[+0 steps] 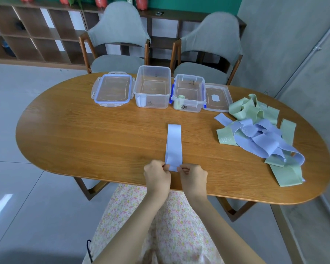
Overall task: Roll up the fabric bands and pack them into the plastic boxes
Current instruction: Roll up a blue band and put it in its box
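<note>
A lavender fabric band lies flat on the wooden table, running away from me. My left hand pinches its near left corner and my right hand pinches its near right corner, close to the table's front edge. Two clear plastic boxes stand open at the back: the larger box holds a white roll in its front left corner, and the smaller box holds a rolled pale green band. A heap of green and lavender bands lies to the right.
A blue-rimmed lid lies left of the larger box, and another lid right of the smaller one. Two grey chairs stand behind the table. One green band hangs near the table's right front edge.
</note>
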The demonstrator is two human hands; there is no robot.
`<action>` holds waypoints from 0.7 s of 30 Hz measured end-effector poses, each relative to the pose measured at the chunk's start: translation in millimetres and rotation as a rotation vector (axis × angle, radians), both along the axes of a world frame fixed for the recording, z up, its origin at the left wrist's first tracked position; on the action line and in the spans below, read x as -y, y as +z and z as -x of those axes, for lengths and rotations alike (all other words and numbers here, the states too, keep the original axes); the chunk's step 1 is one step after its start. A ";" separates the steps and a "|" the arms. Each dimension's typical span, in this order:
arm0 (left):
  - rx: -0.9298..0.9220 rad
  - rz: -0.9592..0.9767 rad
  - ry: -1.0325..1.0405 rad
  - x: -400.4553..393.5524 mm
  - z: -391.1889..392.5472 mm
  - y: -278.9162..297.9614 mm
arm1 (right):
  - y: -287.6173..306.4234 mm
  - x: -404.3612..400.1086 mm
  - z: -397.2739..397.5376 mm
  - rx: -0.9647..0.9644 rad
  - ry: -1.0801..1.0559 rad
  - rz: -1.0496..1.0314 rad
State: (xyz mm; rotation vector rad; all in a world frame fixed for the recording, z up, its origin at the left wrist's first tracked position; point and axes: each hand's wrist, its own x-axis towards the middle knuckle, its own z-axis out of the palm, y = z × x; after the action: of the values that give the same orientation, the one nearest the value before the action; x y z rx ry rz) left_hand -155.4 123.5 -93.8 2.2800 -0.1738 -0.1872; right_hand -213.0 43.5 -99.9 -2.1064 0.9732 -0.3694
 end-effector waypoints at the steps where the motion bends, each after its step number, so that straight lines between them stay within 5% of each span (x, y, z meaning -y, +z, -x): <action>1: 0.001 -0.001 -0.004 -1.9 0.6 -0.3 | -0.5 -1.0 1.5 0.000 -0.007 0.001; 10: 0.058 -0.089 -0.033 2.0 6.3 -0.1 | 8.8 -5.0 3.2 -0.014 0.014 0.079; 21: 0.004 0.043 0.008 -4.1 6.0 -0.5 | 8.0 -6.9 3.4 0.043 -0.032 0.011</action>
State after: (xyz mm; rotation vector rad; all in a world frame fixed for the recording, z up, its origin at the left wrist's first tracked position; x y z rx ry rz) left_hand -161.4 127.6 -94.2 2.2381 -0.1692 -0.1735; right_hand -216.3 50.5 -91.9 -2.0867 0.9826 -0.4349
